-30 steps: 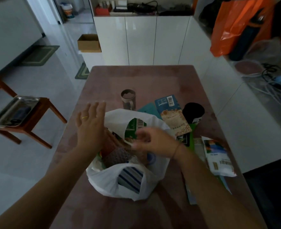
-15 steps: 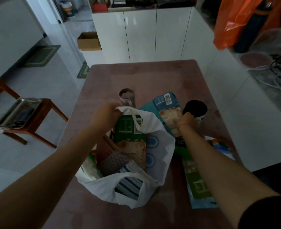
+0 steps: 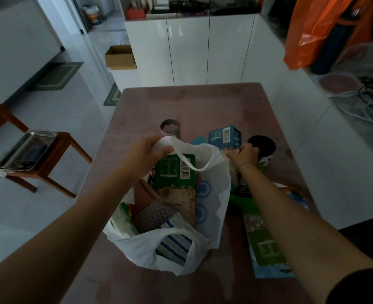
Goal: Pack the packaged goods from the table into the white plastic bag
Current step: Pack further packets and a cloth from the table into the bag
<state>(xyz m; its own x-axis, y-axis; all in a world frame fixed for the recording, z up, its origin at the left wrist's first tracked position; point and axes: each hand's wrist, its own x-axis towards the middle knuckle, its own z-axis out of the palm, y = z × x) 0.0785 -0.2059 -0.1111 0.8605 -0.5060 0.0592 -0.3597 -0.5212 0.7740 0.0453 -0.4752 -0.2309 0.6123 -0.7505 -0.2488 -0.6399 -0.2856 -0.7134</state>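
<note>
The white plastic bag (image 3: 216, 194) stands open in the middle of the table (image 3: 203, 102). Inside it are a green packet (image 3: 172, 170), a brown textured packet (image 3: 150, 213) and a blue-striped packet (image 3: 174, 246). My left hand (image 3: 148, 152) grips the bag's far handle and holds the mouth up. My right hand (image 3: 244, 155) is closed on the lower end of a blue packet (image 3: 224, 137) just right of the bag. A black-lidded can (image 3: 262, 149) stands beside that hand. A green flat packet (image 3: 264, 246) lies under my right forearm.
A grey cylindrical tin (image 3: 170, 128) stands behind the bag. White cabinets (image 3: 203, 49) run along the back and right. A wooden stool with a metal tray (image 3: 25, 150) is to the left. An orange bag (image 3: 317, 34) hangs at the upper right.
My left hand went from flat over the bag to gripping its far handle. My right hand left the bag's mouth, reached right and closed on the blue packet.
</note>
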